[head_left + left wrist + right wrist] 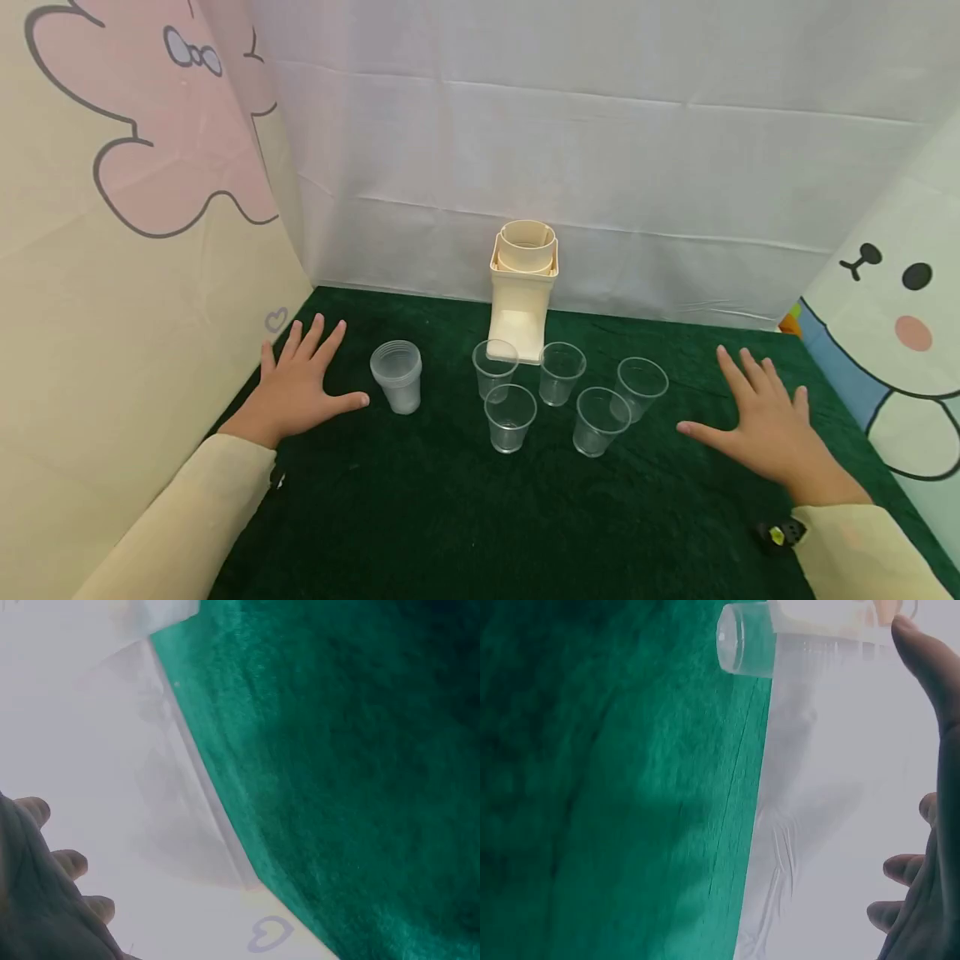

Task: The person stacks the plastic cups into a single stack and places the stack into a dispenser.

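With fingers spread, my left hand (300,387) is over the left side of the green cloth and holds nothing. Just right of its thumb stands a stack of clear plastic cups (397,375), nested in one another. My right hand (765,417) is likewise spread and bare at the right side. Between the hands stand several single clear plastic cups, among them a front-left cup (510,419), a front-right cup (600,423) and a rightmost cup (641,388), the nearest to my right hand. The right wrist view shows one clear cup (746,639) beyond the thumb.
Behind the cups, against the white back sheet (600,150), stands a cream plastic holder (519,321) with a round tube on top. Printed sheets with cartoon figures wall in the left and right sides. Green cloth (465,525) covers the table.
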A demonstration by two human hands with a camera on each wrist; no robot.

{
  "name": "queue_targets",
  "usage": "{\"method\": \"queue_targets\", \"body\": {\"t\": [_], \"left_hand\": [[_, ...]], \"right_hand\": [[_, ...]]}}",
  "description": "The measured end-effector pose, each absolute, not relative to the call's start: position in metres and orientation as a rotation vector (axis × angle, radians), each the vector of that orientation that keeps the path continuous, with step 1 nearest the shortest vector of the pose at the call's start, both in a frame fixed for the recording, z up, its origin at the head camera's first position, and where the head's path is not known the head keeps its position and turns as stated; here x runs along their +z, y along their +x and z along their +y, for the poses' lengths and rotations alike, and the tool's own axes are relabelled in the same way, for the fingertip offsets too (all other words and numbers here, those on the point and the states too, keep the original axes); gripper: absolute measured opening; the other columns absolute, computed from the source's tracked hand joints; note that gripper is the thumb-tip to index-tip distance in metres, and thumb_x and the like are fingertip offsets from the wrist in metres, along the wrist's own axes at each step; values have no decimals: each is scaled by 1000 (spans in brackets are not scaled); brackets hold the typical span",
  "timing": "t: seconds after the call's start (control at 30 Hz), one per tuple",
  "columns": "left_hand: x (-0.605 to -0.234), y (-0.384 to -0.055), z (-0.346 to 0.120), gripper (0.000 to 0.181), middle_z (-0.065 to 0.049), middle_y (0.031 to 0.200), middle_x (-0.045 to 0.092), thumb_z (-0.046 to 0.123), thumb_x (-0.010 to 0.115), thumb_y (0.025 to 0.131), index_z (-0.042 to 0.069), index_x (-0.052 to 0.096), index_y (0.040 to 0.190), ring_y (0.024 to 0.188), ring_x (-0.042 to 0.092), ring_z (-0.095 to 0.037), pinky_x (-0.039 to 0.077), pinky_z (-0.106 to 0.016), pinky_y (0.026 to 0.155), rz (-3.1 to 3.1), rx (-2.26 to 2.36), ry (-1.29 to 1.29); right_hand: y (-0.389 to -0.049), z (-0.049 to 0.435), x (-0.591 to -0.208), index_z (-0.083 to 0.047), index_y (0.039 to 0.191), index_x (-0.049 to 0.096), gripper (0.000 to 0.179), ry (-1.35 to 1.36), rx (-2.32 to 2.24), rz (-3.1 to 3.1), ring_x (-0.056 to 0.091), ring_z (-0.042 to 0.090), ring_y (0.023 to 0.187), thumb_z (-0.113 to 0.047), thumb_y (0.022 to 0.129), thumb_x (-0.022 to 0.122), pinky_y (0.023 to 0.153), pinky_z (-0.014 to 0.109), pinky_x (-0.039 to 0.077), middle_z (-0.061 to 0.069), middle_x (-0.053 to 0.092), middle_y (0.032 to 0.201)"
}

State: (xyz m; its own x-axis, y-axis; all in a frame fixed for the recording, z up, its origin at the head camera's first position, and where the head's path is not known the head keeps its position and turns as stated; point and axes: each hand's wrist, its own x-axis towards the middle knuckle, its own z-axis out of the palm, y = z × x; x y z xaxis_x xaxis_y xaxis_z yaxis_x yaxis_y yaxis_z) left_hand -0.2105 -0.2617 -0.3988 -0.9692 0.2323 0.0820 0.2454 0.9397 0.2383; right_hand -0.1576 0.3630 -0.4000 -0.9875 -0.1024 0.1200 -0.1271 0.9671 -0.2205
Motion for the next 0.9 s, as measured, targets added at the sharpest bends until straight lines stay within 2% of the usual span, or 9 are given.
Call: {"method": "queue_targets", "body": {"t": [0.13,0.33,0.5,0.6,0.7,0.8,0.9], "left_hand": [[-401,-212,-263,123,-17,171,-8,82,63,80,20,2,167,153,-12,-47,-18,-74,110,-3020,-450,-363],[-408,-212,-258,121,-17,171,-7,75,67,84,17,-1,167,153,-9,-47,-8,-75,113,-2996,-612,-380],[-415,-211,-253,115,-13,171,-11,65,69,90,22,-6,166,154,-10,-46,-4,-74,115,-2989,-898,-382],[-417,-209,-252,109,-10,172,-11,58,69,93,26,-5,166,154,-6,-47,4,-78,113,-2982,-1076,-372],[-418,-208,-251,101,-13,172,0,51,69,96,24,3,167,154,4,-48,12,-78,112,-2943,-1248,-396],[-421,-210,-251,92,-15,170,16,42,70,98,18,13,166,154,13,-43,16,-69,118,-2868,-1439,-451],[-427,-213,-248,85,-17,168,24,30,70,99,14,18,164,154,18,-38,17,-60,121,-2773,-1657,-503]], "right_hand": [[-159,358,-402,-17,165,-8,125,170,429,-3011,-1,62,146,-70,84,71,101,86,-5,32,-3,166],[-161,346,-403,-14,164,-13,122,135,645,-3031,-2,61,147,-65,89,69,102,86,0,31,-8,166],[-163,335,-401,-20,162,-20,117,87,967,-3026,-3,59,148,-57,94,68,103,85,12,26,-16,167],[-165,328,-400,-25,161,-21,114,69,1130,-3004,-2,59,148,-53,96,68,102,85,15,23,-15,168],[-168,322,-401,-26,162,-20,112,57,1271,-2983,-1,57,149,-50,97,68,103,84,15,22,-13,169],[-170,317,-403,-23,164,-16,110,55,1370,-2961,2,56,150,-46,98,69,105,83,17,24,-7,169],[-173,314,-409,-17,165,-9,106,91,1432,-2915,6,53,151,-40,98,70,109,79,16,26,1,169]]}}
